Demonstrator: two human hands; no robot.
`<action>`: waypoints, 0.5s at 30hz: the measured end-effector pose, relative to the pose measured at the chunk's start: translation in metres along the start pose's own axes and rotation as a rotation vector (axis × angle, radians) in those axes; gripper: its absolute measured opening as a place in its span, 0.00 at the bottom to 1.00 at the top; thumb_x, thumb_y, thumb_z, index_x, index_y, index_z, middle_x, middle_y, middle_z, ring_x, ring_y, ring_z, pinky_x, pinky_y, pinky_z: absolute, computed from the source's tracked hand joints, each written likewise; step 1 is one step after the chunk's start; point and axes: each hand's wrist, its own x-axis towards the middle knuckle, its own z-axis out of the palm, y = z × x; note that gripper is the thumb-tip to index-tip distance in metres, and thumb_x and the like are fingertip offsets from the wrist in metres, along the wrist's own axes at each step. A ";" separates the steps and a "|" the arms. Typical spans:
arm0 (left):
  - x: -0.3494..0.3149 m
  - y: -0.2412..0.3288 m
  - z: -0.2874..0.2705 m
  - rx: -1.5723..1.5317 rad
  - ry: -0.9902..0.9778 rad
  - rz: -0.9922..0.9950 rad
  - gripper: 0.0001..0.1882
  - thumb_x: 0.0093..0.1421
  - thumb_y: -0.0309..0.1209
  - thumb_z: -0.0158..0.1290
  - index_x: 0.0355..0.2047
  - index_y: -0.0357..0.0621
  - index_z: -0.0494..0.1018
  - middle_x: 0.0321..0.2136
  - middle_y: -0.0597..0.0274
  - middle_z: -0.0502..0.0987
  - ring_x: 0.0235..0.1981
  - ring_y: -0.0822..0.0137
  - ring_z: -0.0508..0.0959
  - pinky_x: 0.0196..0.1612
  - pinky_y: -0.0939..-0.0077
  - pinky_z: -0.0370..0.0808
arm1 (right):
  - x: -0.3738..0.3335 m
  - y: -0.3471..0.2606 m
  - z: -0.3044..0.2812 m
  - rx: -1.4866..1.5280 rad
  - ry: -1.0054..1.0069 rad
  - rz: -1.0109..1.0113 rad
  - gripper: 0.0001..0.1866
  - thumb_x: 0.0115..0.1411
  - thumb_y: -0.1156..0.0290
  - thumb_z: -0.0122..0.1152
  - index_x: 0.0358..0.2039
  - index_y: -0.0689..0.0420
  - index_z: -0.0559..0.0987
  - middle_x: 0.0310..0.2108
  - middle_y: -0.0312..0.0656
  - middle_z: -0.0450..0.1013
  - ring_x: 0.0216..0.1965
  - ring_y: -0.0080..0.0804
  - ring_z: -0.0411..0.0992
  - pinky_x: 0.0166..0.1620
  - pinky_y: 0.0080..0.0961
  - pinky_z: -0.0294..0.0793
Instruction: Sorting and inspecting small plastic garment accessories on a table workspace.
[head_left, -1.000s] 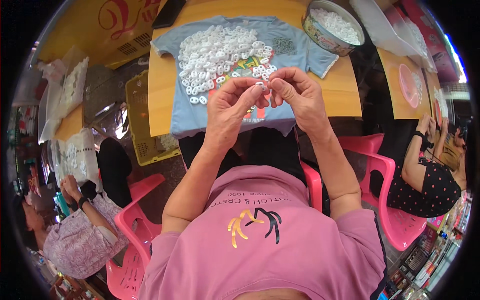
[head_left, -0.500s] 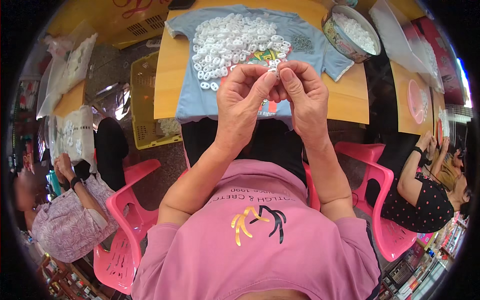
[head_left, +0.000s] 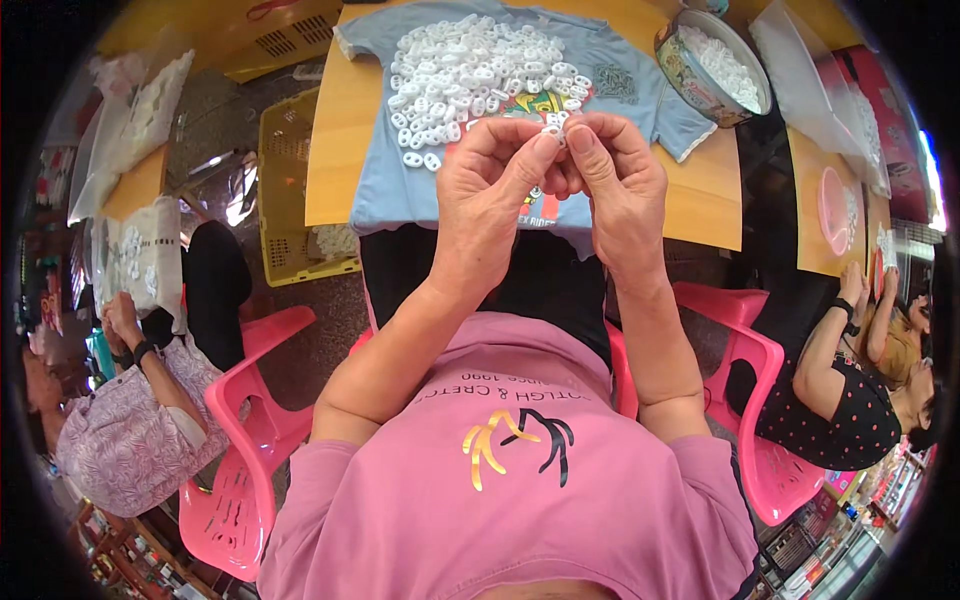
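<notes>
The left hand (head_left: 490, 190) and the right hand (head_left: 615, 180) are meeting together, both pinching one small white ring (head_left: 553, 131) at the fingertips. They are hovering above the pile of white rings (head_left: 470, 70), which is lying on a blue shirt (head_left: 400, 180) on the bench (head_left: 330, 170).

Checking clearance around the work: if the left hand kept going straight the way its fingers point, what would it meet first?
Most likely the right hand: the left hand points its fingertips at it, both pinching a small white piece.
</notes>
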 end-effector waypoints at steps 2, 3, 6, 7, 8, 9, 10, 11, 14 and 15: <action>-0.002 -0.001 0.002 0.006 0.009 0.017 0.06 0.63 0.26 0.54 0.37 0.35 0.70 0.27 0.59 0.77 0.27 0.72 0.76 0.33 0.79 0.75 | -0.002 0.000 0.001 -0.023 0.000 -0.025 0.09 0.65 0.71 0.57 0.41 0.62 0.75 0.29 0.35 0.74 0.25 0.16 0.66 0.29 0.14 0.68; -0.003 -0.001 0.002 0.012 0.016 0.031 0.06 0.63 0.26 0.54 0.37 0.35 0.70 0.27 0.59 0.77 0.27 0.72 0.77 0.32 0.79 0.75 | -0.003 -0.001 0.003 -0.037 0.007 -0.031 0.08 0.65 0.71 0.57 0.40 0.62 0.75 0.29 0.35 0.74 0.25 0.16 0.67 0.28 0.14 0.68; -0.004 -0.001 0.002 0.027 0.024 0.049 0.07 0.63 0.26 0.54 0.37 0.35 0.70 0.27 0.59 0.77 0.26 0.72 0.77 0.32 0.79 0.76 | -0.004 -0.001 0.005 -0.052 0.003 -0.045 0.08 0.65 0.71 0.57 0.40 0.62 0.75 0.29 0.35 0.74 0.25 0.16 0.67 0.28 0.15 0.68; -0.004 -0.002 0.001 0.027 0.025 0.049 0.07 0.63 0.26 0.54 0.37 0.35 0.70 0.27 0.59 0.77 0.26 0.72 0.77 0.32 0.79 0.76 | -0.004 -0.001 0.006 -0.053 -0.008 -0.057 0.08 0.65 0.71 0.57 0.40 0.62 0.75 0.29 0.35 0.74 0.25 0.17 0.68 0.28 0.15 0.68; -0.004 -0.002 0.000 0.049 0.022 0.045 0.07 0.63 0.25 0.54 0.37 0.35 0.70 0.27 0.59 0.77 0.26 0.72 0.77 0.32 0.79 0.75 | -0.004 -0.001 0.005 -0.053 -0.008 -0.057 0.08 0.65 0.71 0.57 0.40 0.62 0.75 0.29 0.35 0.74 0.25 0.17 0.68 0.28 0.15 0.68; -0.005 -0.002 -0.001 0.071 0.018 0.041 0.07 0.63 0.25 0.54 0.38 0.35 0.70 0.27 0.59 0.77 0.26 0.72 0.77 0.32 0.79 0.75 | -0.004 -0.001 0.005 -0.047 -0.012 -0.035 0.08 0.65 0.71 0.57 0.40 0.62 0.75 0.28 0.36 0.74 0.24 0.17 0.68 0.28 0.14 0.68; -0.005 -0.001 -0.002 0.071 0.018 0.041 0.07 0.63 0.25 0.54 0.38 0.35 0.70 0.27 0.59 0.77 0.26 0.72 0.77 0.32 0.79 0.75 | -0.004 -0.001 0.003 -0.041 -0.016 -0.014 0.08 0.65 0.71 0.57 0.40 0.62 0.75 0.28 0.36 0.74 0.24 0.17 0.68 0.28 0.14 0.68; -0.006 0.000 -0.002 0.052 0.002 0.014 0.07 0.63 0.26 0.54 0.38 0.35 0.70 0.28 0.60 0.76 0.27 0.73 0.76 0.32 0.80 0.74 | -0.004 -0.002 0.002 -0.041 -0.016 -0.014 0.08 0.65 0.71 0.57 0.40 0.62 0.75 0.28 0.36 0.74 0.24 0.17 0.68 0.28 0.14 0.68; -0.007 -0.001 -0.007 0.074 -0.001 -0.012 0.08 0.62 0.27 0.55 0.38 0.35 0.71 0.28 0.61 0.76 0.28 0.74 0.75 0.32 0.82 0.73 | -0.004 -0.005 -0.005 -0.151 -0.057 -0.052 0.06 0.65 0.73 0.56 0.38 0.62 0.75 0.29 0.35 0.73 0.26 0.17 0.68 0.29 0.14 0.68; -0.008 -0.002 -0.008 0.115 0.012 -0.010 0.08 0.62 0.27 0.56 0.37 0.35 0.71 0.29 0.61 0.76 0.27 0.74 0.76 0.32 0.81 0.74 | -0.001 -0.004 -0.011 -0.345 -0.107 -0.181 0.06 0.64 0.73 0.56 0.37 0.63 0.74 0.29 0.36 0.72 0.26 0.19 0.69 0.29 0.16 0.69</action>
